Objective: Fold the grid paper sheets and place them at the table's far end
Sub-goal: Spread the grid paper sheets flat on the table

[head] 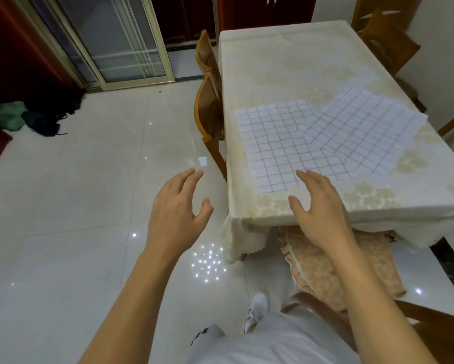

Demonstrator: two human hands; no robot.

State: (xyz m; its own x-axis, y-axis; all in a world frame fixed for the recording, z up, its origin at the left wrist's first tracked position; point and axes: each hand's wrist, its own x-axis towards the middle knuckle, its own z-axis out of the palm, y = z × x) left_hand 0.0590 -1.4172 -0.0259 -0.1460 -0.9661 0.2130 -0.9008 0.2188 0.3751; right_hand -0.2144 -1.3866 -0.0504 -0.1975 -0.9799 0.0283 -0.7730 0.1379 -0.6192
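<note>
Two grid paper sheets lie flat on the surface [294, 61], overlapping: the near sheet [278, 143] sits toward the person's end, the far sheet [365, 127] skewed over its right side. The right hand [317, 206] hovers with fingers spread and relaxed, holding nothing, its fingertips over the near sheet's closest edge. The left hand [178, 206], equally loose and empty, hangs off the surface's left side above the floor. The right is plainly nearer; the paper lies straight ahead of it.
</note>
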